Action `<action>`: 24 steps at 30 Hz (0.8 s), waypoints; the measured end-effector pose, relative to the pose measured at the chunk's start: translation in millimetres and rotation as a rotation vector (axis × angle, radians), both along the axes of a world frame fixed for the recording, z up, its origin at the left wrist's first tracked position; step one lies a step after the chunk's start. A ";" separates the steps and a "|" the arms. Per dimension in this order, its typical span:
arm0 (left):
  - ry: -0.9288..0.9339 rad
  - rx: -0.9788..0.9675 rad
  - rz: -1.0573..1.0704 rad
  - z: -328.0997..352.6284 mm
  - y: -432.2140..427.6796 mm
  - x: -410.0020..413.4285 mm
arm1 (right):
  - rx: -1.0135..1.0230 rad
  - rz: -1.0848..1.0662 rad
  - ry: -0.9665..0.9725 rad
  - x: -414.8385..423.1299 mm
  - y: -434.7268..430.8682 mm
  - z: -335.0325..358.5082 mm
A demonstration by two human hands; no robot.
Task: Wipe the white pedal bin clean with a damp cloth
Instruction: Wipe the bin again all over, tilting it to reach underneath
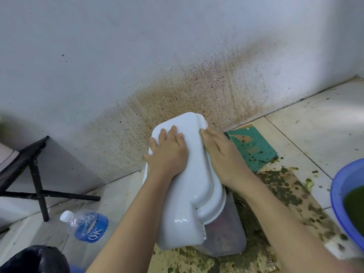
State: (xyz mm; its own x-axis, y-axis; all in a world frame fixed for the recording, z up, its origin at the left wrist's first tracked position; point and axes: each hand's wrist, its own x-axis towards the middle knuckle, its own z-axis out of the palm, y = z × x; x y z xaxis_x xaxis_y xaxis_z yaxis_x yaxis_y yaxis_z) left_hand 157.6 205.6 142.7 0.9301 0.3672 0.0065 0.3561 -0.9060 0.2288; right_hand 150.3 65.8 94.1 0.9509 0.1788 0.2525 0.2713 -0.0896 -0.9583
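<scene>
The white pedal bin [194,186] stands on stained cardboard close to the wall, its glossy lid facing up. My left hand [167,152] lies flat on the lid's left side with fingers spread, the thumb down over the left edge. My right hand [220,154] presses along the lid's right edge. A small yellow-green bit of cloth [201,131] shows at its fingertips; the rest of the cloth is hidden under the hand. The bin's translucent grey body [228,235] shows below the lid at the lower right.
A blue basin [338,196] of green water sits at the right edge. A teal board [254,148] leans by the wall behind the bin. A water bottle [86,225] lies on the floor at left, near a black stool frame [37,180] and a black bag [33,259]. The wall [197,85] is stained.
</scene>
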 end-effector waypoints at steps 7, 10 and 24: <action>0.003 -0.010 0.008 2.0 -2.0 -3.3 | -0.110 -0.033 -0.044 -65.7 -14.6 -15.0; 0.003 -0.015 0.013 2.2 -1.5 -3.0 | -0.240 -0.045 -0.058 -27.7 -1.4 -9.1; 0.001 -0.078 -0.026 1.7 14.4 -2.3 | -0.204 0.002 -0.011 10.4 8.3 -3.6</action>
State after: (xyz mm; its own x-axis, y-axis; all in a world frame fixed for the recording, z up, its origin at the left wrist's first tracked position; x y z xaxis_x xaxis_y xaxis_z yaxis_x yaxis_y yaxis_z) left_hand 155.3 220.1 144.4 0.9393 0.3425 -0.0224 0.3332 -0.8943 0.2985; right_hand 160.7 74.1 90.5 0.9480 0.2288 0.2211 0.2818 -0.2809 -0.9175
